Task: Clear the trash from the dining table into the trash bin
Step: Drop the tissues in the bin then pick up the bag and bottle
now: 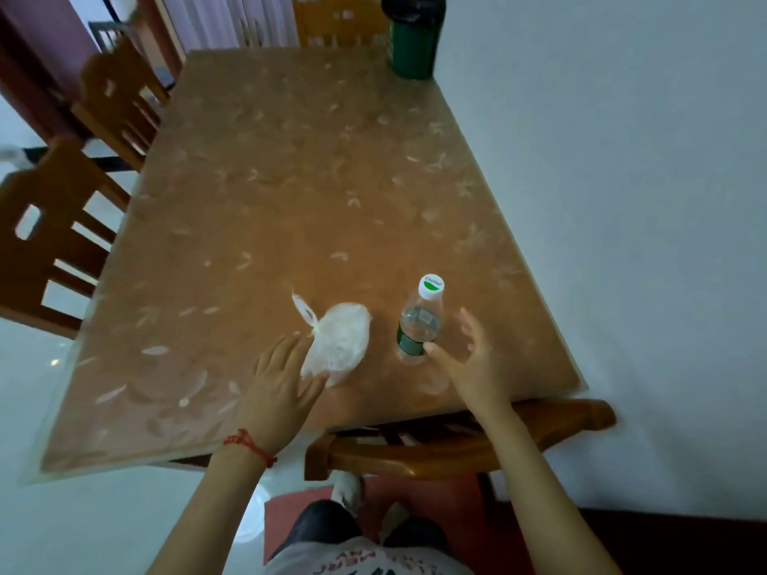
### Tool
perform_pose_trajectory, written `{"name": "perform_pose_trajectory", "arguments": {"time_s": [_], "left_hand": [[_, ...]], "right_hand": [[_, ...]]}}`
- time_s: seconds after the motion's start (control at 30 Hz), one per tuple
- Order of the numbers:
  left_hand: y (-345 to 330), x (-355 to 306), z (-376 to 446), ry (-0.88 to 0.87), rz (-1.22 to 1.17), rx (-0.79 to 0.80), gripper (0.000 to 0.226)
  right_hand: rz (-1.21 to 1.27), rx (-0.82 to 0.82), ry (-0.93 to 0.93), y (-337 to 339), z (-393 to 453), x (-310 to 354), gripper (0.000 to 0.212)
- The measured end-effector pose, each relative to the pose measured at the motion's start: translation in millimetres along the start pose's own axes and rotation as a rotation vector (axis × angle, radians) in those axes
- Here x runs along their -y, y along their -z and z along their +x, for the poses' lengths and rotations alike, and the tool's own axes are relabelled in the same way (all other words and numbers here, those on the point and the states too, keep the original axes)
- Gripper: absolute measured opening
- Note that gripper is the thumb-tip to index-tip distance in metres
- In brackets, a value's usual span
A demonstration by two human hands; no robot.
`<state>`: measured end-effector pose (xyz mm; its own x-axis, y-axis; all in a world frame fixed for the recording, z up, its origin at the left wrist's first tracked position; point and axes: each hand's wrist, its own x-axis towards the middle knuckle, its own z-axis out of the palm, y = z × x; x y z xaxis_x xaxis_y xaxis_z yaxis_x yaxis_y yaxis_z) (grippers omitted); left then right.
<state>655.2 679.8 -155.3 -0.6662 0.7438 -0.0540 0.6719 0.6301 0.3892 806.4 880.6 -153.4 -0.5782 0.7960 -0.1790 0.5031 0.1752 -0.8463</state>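
Head view, our tally: nothing binned yet. Tied plastic bag [338, 340] lies just left of upright water bottle [419, 321] on surface [269, 193]; left hand [282, 388] and right hand [469, 359] spread wide, empty, reaching. No bin visible.

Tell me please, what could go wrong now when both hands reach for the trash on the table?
1. The water bottle stands upright near the table edge; the open right hand touches only its lower part, so it might tip or roll off.
2. The left hand lies flat beside the tied plastic bag, not gripping, so it could slide away.
3. No trash bin is visible, so carrying both items may be awkward.
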Motion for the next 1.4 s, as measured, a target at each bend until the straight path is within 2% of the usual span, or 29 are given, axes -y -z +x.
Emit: {"name": "perform_pose_trajectory", "arguments": {"time_s": [0.27, 0.43, 0.53, 0.67, 0.73, 0.8, 0.9, 0.97, 1.03, 1.07, 1.17, 1.4], "left_hand": [[-6.7, 7.8, 24.4, 0.031, -0.087, 0.001, 0.089], [-16.5, 13.5, 36.5, 0.112, -0.188, 0.018, 0.096], [-20.2, 17.9, 46.1, 0.205, -0.292, 0.03, 0.085], [-23.6, 15.7, 61.5, 0.384, -0.55, 0.058, 0.061], [-27.7, 18.3, 72.2, 0.464, -0.621, 0.07, 0.057], [-31.9, 23.2, 82.0, 0.526, -0.654, 0.077, 0.038], [-37.3, 28.1, 93.9, 0.616, -0.683, 0.126, 0.045], [-43.0, 30.9, 99.5, 0.643, -0.704, 0.172, 0.042], [-51.2, 35.4, 104.1, 0.653, -0.716, 0.222, 0.062], [-55.7, 37.3, 106.5, 0.664, -0.72, 0.242, 0.065], [-61.4, 34.1, 109.8, 0.658, -0.712, 0.239, 0.035], [-72.6, 32.5, 109.7, 0.614, -0.765, 0.227, 0.027]], "right_hand": [[0.114, 0.086, -0.078, -20.4, 34.7, -0.3, 0.085], [0.068, 0.078, -0.103, -25.5, 43.1, 4.3, 0.062], [0.059, 0.077, -0.092, -26.0, 46.4, 8.5, 0.054], [0.113, 0.088, -0.099, -23.1, 52.0, 11.2, 0.057], [0.134, 0.086, -0.106, -21.4, 53.3, 10.7, 0.059], [0.143, 0.076, -0.106, -20.0, 52.9, 8.6, 0.061], [0.143, 0.064, -0.114, -17.9, 49.5, 5.0, 0.061], [0.146, 0.059, -0.116, -15.3, 47.2, 3.5, 0.059], [0.15, 0.056, -0.113, -12.5, 44.8, 2.9, 0.056], [0.15, 0.056, -0.115, -11.2, 43.7, 2.3, 0.054], [0.156, 0.049, -0.132, -9.0, 40.6, -0.8, 0.056], [0.189, 0.018, -0.144, -7.9, 32.2, -2.3, 0.053]]}}
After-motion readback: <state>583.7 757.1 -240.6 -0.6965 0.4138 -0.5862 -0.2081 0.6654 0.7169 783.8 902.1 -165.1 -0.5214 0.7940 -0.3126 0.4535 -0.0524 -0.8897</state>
